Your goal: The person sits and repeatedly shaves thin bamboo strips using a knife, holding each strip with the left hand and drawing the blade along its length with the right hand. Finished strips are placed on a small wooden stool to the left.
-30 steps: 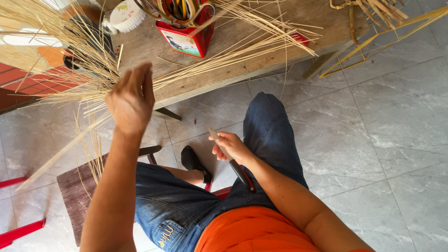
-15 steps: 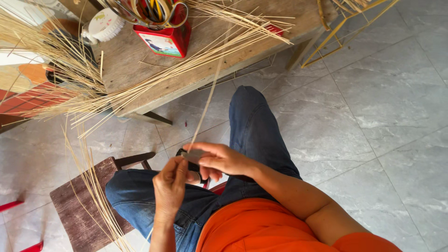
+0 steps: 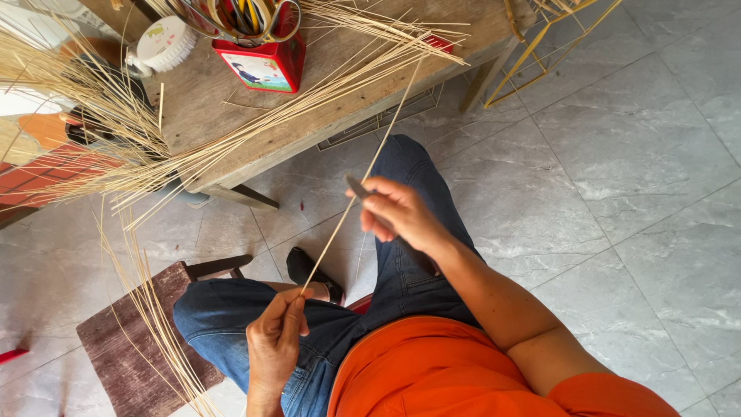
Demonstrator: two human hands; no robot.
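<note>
Above grey floor tiles [image 3: 617, 154], reed strips [image 3: 255, 131] cover a wooden table [image 3: 201, 100].

The pale strip [image 3: 363, 185] looked like dry, matt cane. The table [image 3: 340, 100] was rough bare wood, the floor tiles [image 3: 617, 170] smooth and faintly glossy, the tin [image 3: 262, 66] shiny red metal.
</note>
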